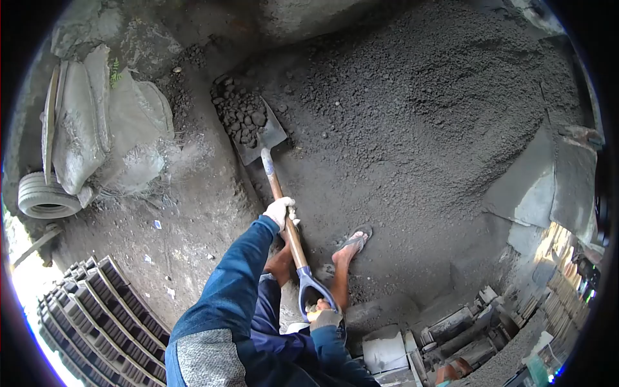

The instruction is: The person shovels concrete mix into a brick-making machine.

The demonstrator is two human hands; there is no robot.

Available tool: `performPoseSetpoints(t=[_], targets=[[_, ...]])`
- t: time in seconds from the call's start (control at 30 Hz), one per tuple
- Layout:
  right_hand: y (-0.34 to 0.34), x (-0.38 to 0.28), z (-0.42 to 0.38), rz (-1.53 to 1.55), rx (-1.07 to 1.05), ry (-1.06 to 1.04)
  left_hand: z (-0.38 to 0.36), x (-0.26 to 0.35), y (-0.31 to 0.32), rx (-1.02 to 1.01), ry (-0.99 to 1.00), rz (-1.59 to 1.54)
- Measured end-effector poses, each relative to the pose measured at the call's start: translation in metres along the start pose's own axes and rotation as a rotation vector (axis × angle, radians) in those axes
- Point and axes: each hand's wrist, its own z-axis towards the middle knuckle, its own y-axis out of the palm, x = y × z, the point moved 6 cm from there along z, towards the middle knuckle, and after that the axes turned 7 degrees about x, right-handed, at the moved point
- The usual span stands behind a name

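A shovel (294, 245) slants up from my body, its metal blade (273, 132) lying at the edge of the dark ground. Dark lumps of earth or gravel (242, 119) cover much of the blade. My left hand (280, 213), in a white glove, is wrapped round the middle of the wooden shaft. At the near end, my right hand (324, 314) grips the blue D-shaped handle (308, 284); its glove seems to leave the fingers bare. My sandalled foot (356, 242) stands to the right of the shaft.
A broad heap of dark, loose material (445, 97) spreads at upper right. To the left are stiff grey sacks or sheets (80, 122), a tyre (48, 195) and stacked slatted racks (97, 322). Machine parts (464, 335) and boards lie at lower right.
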Motion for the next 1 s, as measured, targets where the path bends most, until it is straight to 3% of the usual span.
performPoseSetpoints(t=[0.03, 0.07, 0.2, 0.23, 0.33, 0.37, 0.43, 0.5, 0.53, 0.57, 0.63, 0.7, 0.73, 0.77, 0.83, 0.9, 0.93, 0.97, 1.0], targets=[[-0.005, 0.005, -0.006, -0.092, 0.049, -0.07, 0.002, -0.002, -0.004, -0.057, -0.026, -0.01], [-0.003, 0.012, -0.008, -0.079, 0.016, -0.009, 0.005, 0.0, -0.009, -0.077, -0.027, -0.005], [0.047, -0.028, -0.025, -0.174, 0.082, -0.194, -0.017, 0.038, 0.01, -0.037, 0.108, -0.042], [0.077, -0.061, -0.041, -0.087, -0.054, -0.248, -0.005, 0.053, 0.019, -0.113, 0.105, -0.086], [0.126, -0.093, -0.073, -0.087, -0.266, -0.23, -0.021, 0.103, 0.037, -0.025, 0.105, -0.046], [0.127, -0.083, -0.078, -0.238, -0.326, -0.385, -0.031, 0.113, 0.032, -0.053, 0.077, -0.019], [0.134, -0.059, -0.111, -0.158, -0.249, -0.355, -0.056, 0.129, 0.017, 0.006, 0.077, 0.113], [0.185, -0.071, -0.148, -0.024, -0.294, -0.118, -0.059, 0.171, 0.015, -0.002, 0.164, 0.14], [0.207, -0.064, -0.139, -0.022, -0.227, -0.113, -0.056, 0.197, 0.015, 0.041, 0.16, 0.179], [0.226, -0.057, -0.132, 0.076, -0.297, -0.064, -0.053, 0.214, 0.015, 0.085, 0.156, 0.217], [0.21, -0.052, -0.1, 0.008, -0.182, -0.076, -0.046, 0.2, 0.02, 0.122, 0.18, 0.154], [0.181, -0.018, 0.001, 0.162, -0.107, 0.061, -0.023, 0.187, 0.026, 0.146, 0.255, 0.088], [0.156, 0.004, 0.056, 0.081, -0.123, -0.02, -0.02, 0.171, 0.026, 0.195, 0.256, 0.083], [0.138, 0.019, 0.089, 0.174, -0.056, 0.037, -0.021, 0.158, 0.025, 0.224, 0.274, 0.088], [0.126, 0.0, 0.094, 0.055, 0.0, 0.129, -0.017, 0.14, 0.027, 0.221, 0.296, 0.092], [0.112, -0.028, 0.096, 0.312, 0.007, 0.346, -0.017, 0.122, 0.042, 0.235, 0.316, 0.045], [0.085, -0.032, 0.125, 0.189, 0.046, 0.285, -0.034, 0.107, 0.059, 0.195, 0.34, 0.047], [0.072, -0.045, 0.125, 0.23, -0.052, 0.31, -0.052, 0.098, 0.069, 0.14, 0.364, 0.028], [0.043, -0.053, 0.154, 0.076, -0.117, 0.046, -0.071, 0.088, 0.085, 0.096, 0.378, -0.005]])
